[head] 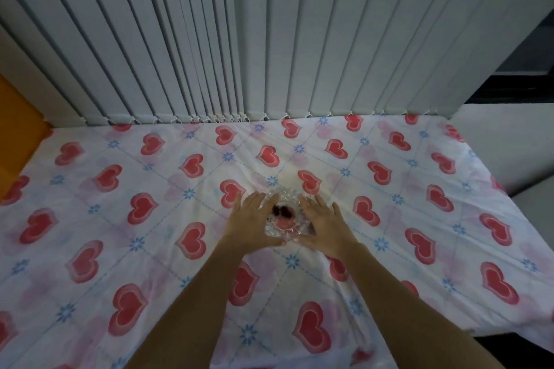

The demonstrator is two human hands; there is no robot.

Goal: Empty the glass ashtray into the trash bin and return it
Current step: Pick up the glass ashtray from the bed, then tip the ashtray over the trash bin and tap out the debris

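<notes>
The clear, cut-glass round ashtray (283, 217), dark debris in its bowl, sits on the heart-printed white cloth (120, 219), with the left hand (250, 223) and right hand (322, 226) flanking it, fingers spread and loose against its sides, not yet clamped. The slick faceted glass could slip or tip as it is lifted, I judge, spilling ash on the cloth. Beyond the ashtray hang grey vertical blinds (239, 39); nothing blocks it, and no trash bin is in view.

Both forearms are bare, with no sleeves in view. The left hand (250, 220) and right hand (322, 223) wear no gloves, rings or watch.
</notes>
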